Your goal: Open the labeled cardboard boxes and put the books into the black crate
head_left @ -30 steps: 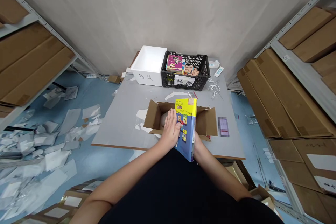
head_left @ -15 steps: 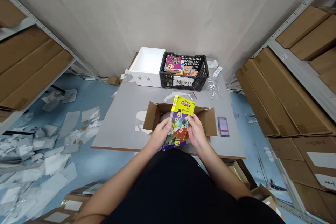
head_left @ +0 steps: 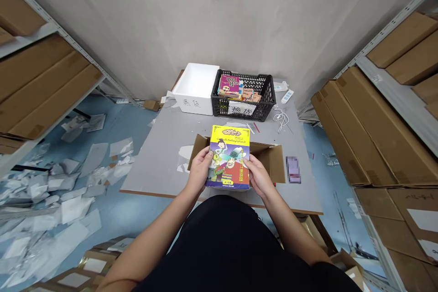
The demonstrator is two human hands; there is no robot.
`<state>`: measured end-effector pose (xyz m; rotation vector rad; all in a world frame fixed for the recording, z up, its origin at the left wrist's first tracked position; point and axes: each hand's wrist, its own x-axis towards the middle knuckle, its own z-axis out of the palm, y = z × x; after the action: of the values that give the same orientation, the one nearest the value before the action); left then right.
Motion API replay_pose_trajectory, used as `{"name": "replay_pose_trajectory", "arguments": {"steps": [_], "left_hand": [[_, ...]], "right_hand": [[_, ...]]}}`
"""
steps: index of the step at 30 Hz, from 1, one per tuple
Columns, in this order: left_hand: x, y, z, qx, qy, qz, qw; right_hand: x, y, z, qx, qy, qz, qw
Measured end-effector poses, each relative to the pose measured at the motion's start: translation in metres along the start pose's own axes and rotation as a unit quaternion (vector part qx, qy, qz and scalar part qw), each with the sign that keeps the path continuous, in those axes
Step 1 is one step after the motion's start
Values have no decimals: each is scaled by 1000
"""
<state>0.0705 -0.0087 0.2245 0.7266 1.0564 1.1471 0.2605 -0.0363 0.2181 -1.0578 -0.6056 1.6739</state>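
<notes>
A colourful comic-style book with a yellow top and a purple lower cover faces up between my two hands. My left hand grips its left edge, thumb on the cover. On the opposite edge my right hand is closed, its fingers partly hidden behind the book. Below the book stands an open cardboard box with its flaps spread; the book hides much of its inside.
At the table's back stand a white foam box and a black crate holding several books. A white cable and a blurred purple item lie right. Shelves with cartons flank both sides; wrappers litter the floor.
The book has turned from a slanted pose, with its spine showing, to lie squarely facing me. My left hand has shifted slightly left along with it.
</notes>
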Motion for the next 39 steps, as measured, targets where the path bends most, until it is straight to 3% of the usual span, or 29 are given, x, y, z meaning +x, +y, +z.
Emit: {"name": "replay_pose_trajectory", "arguments": {"steps": [4,9,13,23,31,39], "left_hand": [[12,2,-7,46,-21,-16,999],[27,17,-18,149,-107,-84,979],[42,26,-25,163,-160,-108,968],[103,28,-29,126,-123,-72,982],[179,52,-21,191,-101,-49,975],[307,49,-5,287,-97,-6,953]], "right_hand": [[4,-7,-5,-19,-11,4,1000],[14,-19,-10,-32,8,-3,999],[25,-27,-12,-38,5,5,999],[71,-59,-12,-146,-43,47,987],[149,-75,-18,-171,5,-2,985],[275,-98,-21,-224,29,-26,974]]}}
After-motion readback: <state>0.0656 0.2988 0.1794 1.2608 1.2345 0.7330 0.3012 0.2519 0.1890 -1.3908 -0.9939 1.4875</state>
